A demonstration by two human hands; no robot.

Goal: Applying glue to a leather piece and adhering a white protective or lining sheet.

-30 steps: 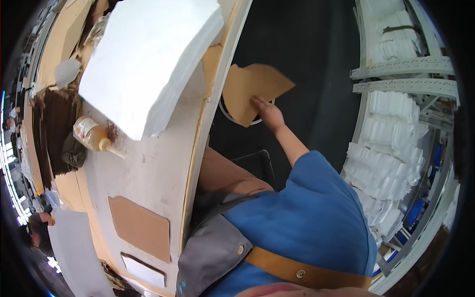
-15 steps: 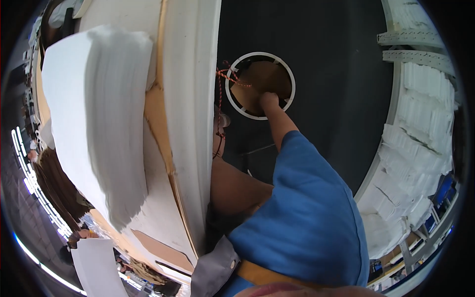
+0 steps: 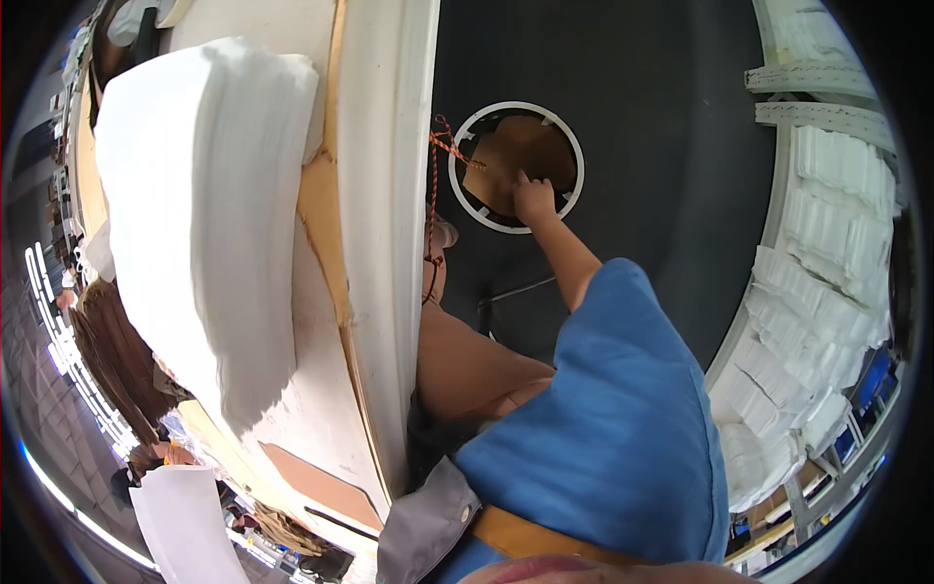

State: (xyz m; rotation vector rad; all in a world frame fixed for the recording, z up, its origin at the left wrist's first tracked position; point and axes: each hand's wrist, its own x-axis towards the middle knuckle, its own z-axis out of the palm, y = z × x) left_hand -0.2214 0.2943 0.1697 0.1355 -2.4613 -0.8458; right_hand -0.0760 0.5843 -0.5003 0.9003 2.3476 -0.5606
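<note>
My right hand (image 3: 535, 201) reaches down over a round bin (image 3: 582, 175) with a white rim, at the end of an arm in a loose blue sleeve. Its visible fingers are partly stretched out and apart, and I make out nothing held in them. Inside the bin lie brown sheets (image 3: 491, 173) that look like paper or card. An orange and dark cord (image 3: 434, 200) hangs along the table edge, one end reaching over the bin's left side. My left hand is out of sight.
Left of me, a long white table (image 3: 384, 243) carries a thick stack of white sheets (image 3: 243, 224). More white stacks (image 3: 837, 185) line the right side beside pale perforated rails (image 3: 817, 115). The bin stands on a dark floor (image 3: 662, 146). A bare leg (image 3: 472, 355) shows below the table edge.
My right hand has drawn back a little from inside the bin toward its near rim, and its fingers now show. The view has shifted slightly.
</note>
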